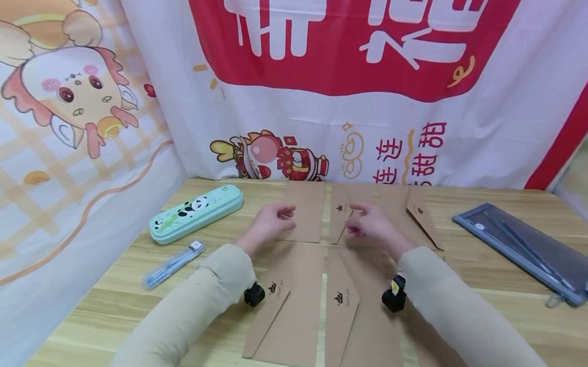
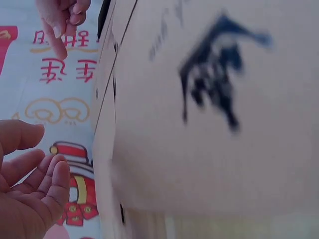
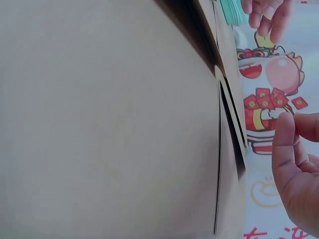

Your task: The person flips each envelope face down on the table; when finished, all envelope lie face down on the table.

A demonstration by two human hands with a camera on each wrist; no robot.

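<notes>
Head view: my left hand and right hand, fingers loosely curled, grasp nothing over brown envelopes.
A low-dragging sleeve could skew them, seemingly loose.

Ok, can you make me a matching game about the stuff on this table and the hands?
1. Envelopes
2. Panda case
3. Zip pouch
4. Left hand

A. Dark and see-through, on the table's right side
B. Bent fingers, holding nothing
C. Brown, laid out flat in rows
D. Mint green, on the table's left side

Right pairs: 1-C, 2-D, 3-A, 4-B
</notes>
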